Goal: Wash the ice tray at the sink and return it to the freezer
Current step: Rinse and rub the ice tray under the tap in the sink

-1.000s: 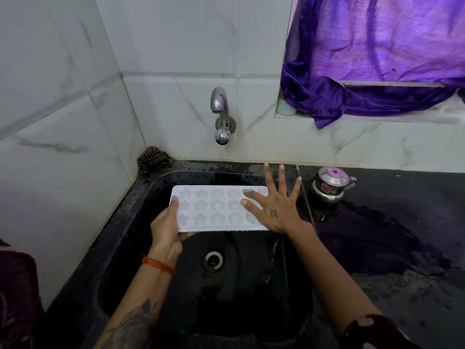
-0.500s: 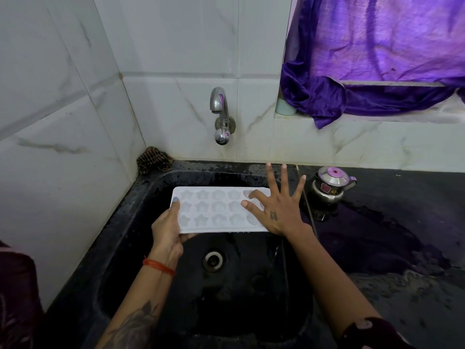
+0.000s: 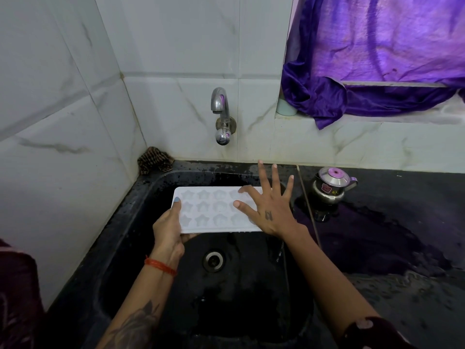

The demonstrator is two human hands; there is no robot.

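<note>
Cloth (image 3: 154, 159): brown patterned rag bunched in the wall corner, at about ten o'clock from the sink basin, well apart from the hands.
Left hand (image 3: 168, 229): grips the tray's left end, thumb laid over the top rim, fingers curled beneath; it carries the weight.
Ice tray (image 3: 214, 212): white, with star-shaped cells facing up, held roughly level over the black sink, above the drain and below the tap; drips hang from its near edge.
Drain (image 3: 214, 260): at six o'clock from the tray, open and uncovered.
Tap (image 3: 221, 114): chrome, wall-mounted, at twelve o'clock from the tray; no water can be seen running.
Sink (image 3: 125, 248): black basin, wet, with beaded rim.
Right hand (image 3: 269, 212): spread wide and flat, fingers straight, thumb and forefinger resting on the tray's right-hand cells; holds nothing.
Kettle (image 3: 329, 187): small steel pot with lid on the wet counter, at three o'clock from the tray, clear of it.
Step in hand, judged: rubbing the cells clean.
Handling advice: keep the left grip firm, as wet plastic will likely slip; work fingertips into each star point; tilt the tray toward the drain to shed water; bring it under the spout for rinsing.
</note>
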